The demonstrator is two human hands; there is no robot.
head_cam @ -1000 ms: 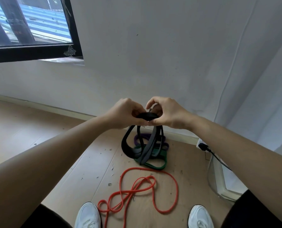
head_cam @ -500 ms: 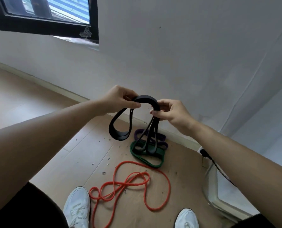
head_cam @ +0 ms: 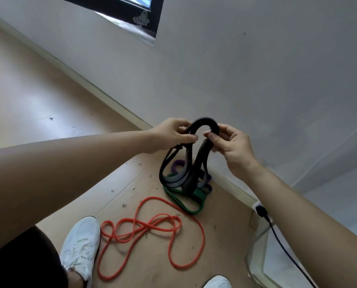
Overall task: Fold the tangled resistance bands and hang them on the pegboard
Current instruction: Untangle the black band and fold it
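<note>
Holding a black resistance band (head_cam: 204, 123) doubled into an arch at chest height, left hand (head_cam: 171, 133) and right hand (head_cam: 231, 146) pinching opposite sides of the bend.

Gripping with thumb and fingers closed on the band on each side, fingertips nearly meeting under the arch; dangling below, several black loops hanging over a green band (head_cam: 191, 207) and a purple band (head_cam: 178, 164) heaped together on the wooden floor (head_cam: 27, 96) near the white wall (head_cam: 256, 69). Sprawling loose in front of them, an orange tube band (head_cam: 152, 225) between two white sneakers (head_cam: 80, 244). Plugged in at the baseboard on the right, a black power cord (head_cam: 277, 235) running down past a pale frame. No containers or pegboard visible.
</note>
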